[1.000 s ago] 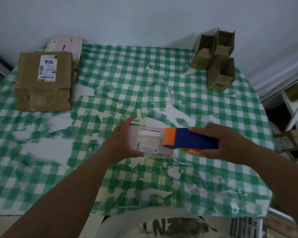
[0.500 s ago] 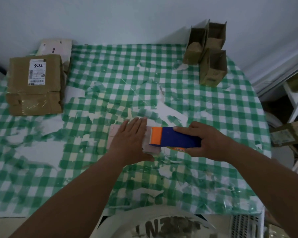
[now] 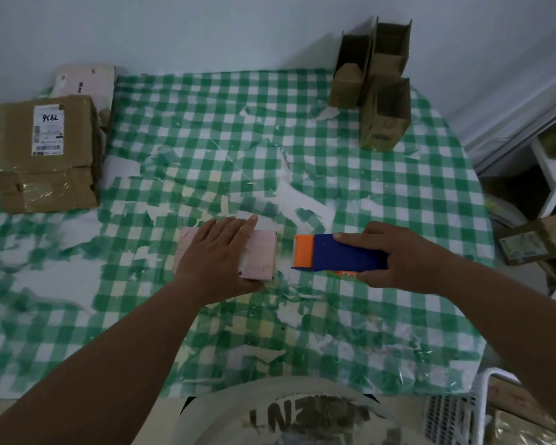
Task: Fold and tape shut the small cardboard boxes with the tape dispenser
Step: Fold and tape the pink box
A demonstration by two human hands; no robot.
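My left hand (image 3: 220, 252) lies flat on the small pink box (image 3: 260, 256), its fingers (image 3: 235, 226) straight and close together, pressing the box onto the counter (image 3: 382, 194). My right hand (image 3: 402, 256) grips the blue tape dispenser (image 3: 344, 253), its fingers curled round the body with the forefinger laid along the top. The dispenser's orange end (image 3: 303, 252) points at the box, just beside my left fingers and clear of the box edge. Beyond my right fingers, near the wall, stand open brown boxes (image 3: 376, 88). Beyond my left, a stack of flattened cardboard (image 3: 45, 155).
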